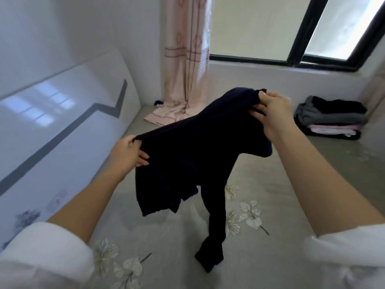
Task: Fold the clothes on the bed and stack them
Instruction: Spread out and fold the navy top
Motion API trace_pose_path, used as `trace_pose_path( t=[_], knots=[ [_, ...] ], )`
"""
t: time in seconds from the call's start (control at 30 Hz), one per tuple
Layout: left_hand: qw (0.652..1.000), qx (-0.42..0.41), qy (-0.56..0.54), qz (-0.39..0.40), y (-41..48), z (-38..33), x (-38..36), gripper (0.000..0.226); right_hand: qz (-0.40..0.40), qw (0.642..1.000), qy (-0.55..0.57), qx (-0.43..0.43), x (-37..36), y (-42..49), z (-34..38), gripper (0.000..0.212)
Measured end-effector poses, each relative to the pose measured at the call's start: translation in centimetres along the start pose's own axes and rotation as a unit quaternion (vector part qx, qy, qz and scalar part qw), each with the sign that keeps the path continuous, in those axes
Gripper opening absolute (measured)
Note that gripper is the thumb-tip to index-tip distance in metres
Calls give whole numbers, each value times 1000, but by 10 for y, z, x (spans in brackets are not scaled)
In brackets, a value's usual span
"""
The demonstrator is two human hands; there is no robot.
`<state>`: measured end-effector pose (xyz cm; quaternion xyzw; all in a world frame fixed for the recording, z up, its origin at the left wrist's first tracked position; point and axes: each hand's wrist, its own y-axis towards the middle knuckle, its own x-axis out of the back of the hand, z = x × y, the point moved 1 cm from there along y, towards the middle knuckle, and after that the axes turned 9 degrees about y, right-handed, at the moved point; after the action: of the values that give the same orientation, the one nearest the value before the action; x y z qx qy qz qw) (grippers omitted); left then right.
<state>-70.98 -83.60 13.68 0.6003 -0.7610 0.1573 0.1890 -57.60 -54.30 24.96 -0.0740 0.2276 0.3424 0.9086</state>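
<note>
Two hands aloft at frame centre, pinching a dark garment: left hand with fingers closed on one top edge, right hand higher, fingers clamped on the other. Hanging open above the bed, one long part trailing onto it. Step in hand: shaking out before folding. Next, probably: lay flat, fold, then carry to the stack at right.
</note>
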Motion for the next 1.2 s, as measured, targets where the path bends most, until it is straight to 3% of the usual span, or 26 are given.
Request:
trace_pose_path(
  t=[0.07,0.13,0.23,0.33,0.4,0.6,0.73,0.8,0.87,0.93,1.0,1.07,1.2],
  knots=[
    [993,-73,62,-64,8,-19,8,26,-29,1000,4,10,6,4,0,14],
    [959,-170,179,-142,13,-35,19,38,-58,998,-8,31,12,9,3,10],
    [932,-243,212,-167,20,-49,31,49,-78,992,-60,73,17,18,7,12],
    [955,-227,148,-119,31,-51,38,48,-61,981,-156,98,17,26,6,19],
    [954,-227,162,-114,37,-47,41,49,-53,976,-195,82,17,32,0,19],
    [958,-92,253,-99,59,-22,43,59,-14,955,-287,-73,9,49,-49,19],
    [962,-74,194,-179,73,-47,54,55,49,955,-263,-127,-18,64,-86,15],
    [947,-116,143,-264,79,-78,65,58,63,970,-204,-113,-33,77,-94,15],
    [929,-203,76,-301,75,-107,68,60,64,981,-147,-108,-39,91,-102,13],
    [932,-263,49,-246,61,-116,48,59,55,986,-111,-108,-28,103,-113,12],
    [952,-263,87,-128,44,-100,4,44,25,987,-107,-115,-3,113,-131,14],
    [961,-232,149,28,24,-61,-53,27,-6,982,-122,-144,35,119,-156,16],
    [930,-130,196,282,-34,41,-179,17,-69,961,-187,-190,123,124,-209,11]
  ],
)
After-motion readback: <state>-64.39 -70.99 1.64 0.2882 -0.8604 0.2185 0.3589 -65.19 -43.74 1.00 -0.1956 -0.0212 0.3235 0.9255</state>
